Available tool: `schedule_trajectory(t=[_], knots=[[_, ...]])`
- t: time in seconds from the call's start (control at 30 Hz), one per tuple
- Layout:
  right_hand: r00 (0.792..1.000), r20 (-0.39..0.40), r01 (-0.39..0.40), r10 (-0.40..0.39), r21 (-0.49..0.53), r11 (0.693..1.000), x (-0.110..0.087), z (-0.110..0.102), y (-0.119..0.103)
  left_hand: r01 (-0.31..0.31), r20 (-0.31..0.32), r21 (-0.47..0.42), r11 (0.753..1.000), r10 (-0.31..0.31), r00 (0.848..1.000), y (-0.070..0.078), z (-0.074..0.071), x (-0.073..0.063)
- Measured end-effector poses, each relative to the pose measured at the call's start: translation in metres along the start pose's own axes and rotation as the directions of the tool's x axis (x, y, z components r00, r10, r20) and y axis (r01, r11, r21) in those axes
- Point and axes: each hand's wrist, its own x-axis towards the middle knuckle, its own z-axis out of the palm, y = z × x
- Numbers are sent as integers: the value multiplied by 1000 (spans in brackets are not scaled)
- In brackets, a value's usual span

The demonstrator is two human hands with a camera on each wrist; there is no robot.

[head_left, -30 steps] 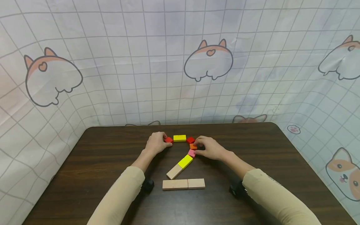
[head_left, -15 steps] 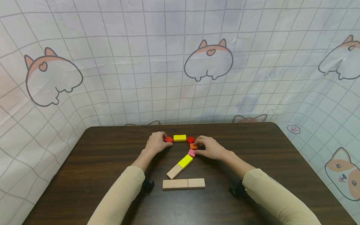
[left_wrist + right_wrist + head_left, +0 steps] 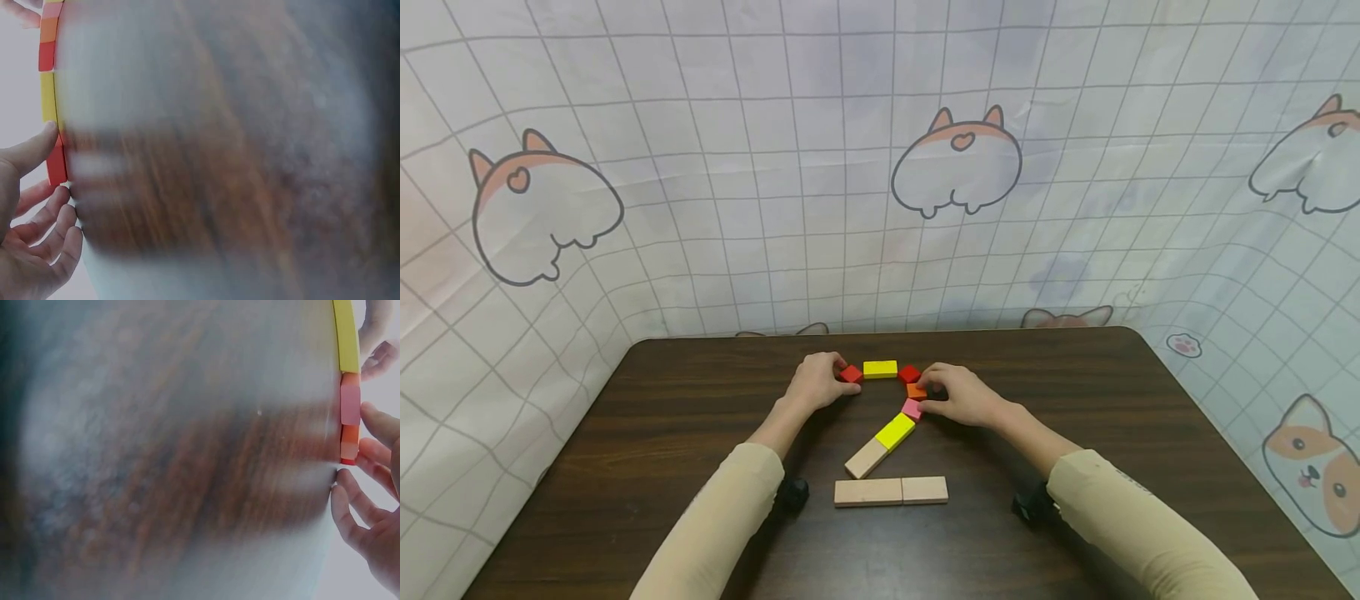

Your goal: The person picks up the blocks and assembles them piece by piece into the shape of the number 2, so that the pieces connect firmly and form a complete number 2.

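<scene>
In the head view, my left hand [image 3: 815,382] pinches a red block [image 3: 851,374] at the left end of an arc of blocks, thumb in front and fingers behind. The left wrist view shows that red block [image 3: 57,164] between thumb and fingertips. My right hand [image 3: 961,395] has its curled index finger and thumb about an orange block [image 3: 916,391]; the thumb tip is right at a pink block [image 3: 912,408]. Another red block [image 3: 909,373] sits just behind the orange one. A yellow block [image 3: 880,369] lies between the two red ones.
A second yellow block [image 3: 895,432] and a plain wooden block [image 3: 867,457] slant down-left from the pink one. Nearer the body, a longer wooden block [image 3: 868,492] and a shorter wooden block [image 3: 924,490] lie end to end on the dark table [image 3: 685,433]. A patterned cloth [image 3: 820,208] hangs behind.
</scene>
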Motion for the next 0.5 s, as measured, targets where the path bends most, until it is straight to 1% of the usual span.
schedule_trajectory(t=[0.2, 0.37, 0.5], knots=[[1000, -16, 24, -23, 28, 999, 0, 0, 3, -12, 7, -8, 1000, 12, 1000, -2, -2, 0], [998, -38, 54, -52, 50, 997, -2, -2, 5, -10, 19, -19, 1000, 10, 1000, -6, -5, -2], [998, -43, 47, -45, 47, 998, -5, -6, 6, -22, 32, -20, 1000, 23, 999, -10, -9, -5]])
